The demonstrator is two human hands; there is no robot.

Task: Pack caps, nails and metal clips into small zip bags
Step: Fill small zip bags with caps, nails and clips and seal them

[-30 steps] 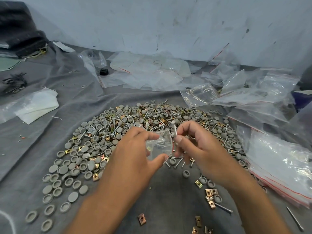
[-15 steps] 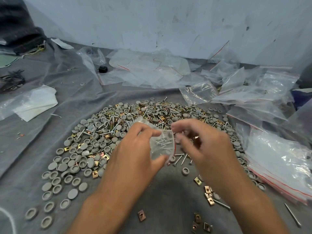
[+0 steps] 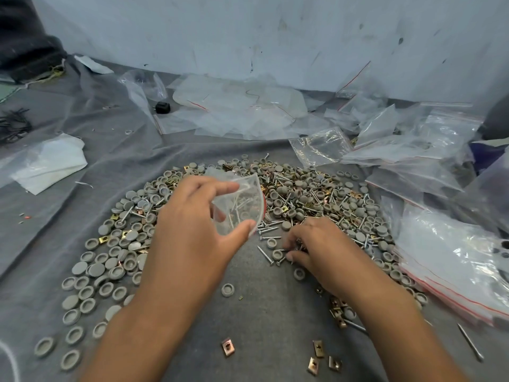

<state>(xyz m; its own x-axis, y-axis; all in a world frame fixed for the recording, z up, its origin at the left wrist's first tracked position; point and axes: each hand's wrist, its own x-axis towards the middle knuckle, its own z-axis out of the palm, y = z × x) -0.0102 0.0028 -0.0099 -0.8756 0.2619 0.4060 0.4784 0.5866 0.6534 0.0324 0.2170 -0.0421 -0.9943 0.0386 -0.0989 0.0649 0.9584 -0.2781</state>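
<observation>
Left hand (image 3: 192,230) lifted, pinching small zip bag (image 3: 239,206) — right hand (image 3: 316,246) lowered, fingertips pinching nails (image 3: 286,250).

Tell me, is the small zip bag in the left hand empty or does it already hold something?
Not empty. The small zip bag, pinched by the left hand, shows several nails through its clear plastic.

Left hand (image 3: 192,232) raised, thumb and fingers curled in a pinch — right hand (image 3: 316,246) low (fingertips bunched, palm down).
</observation>
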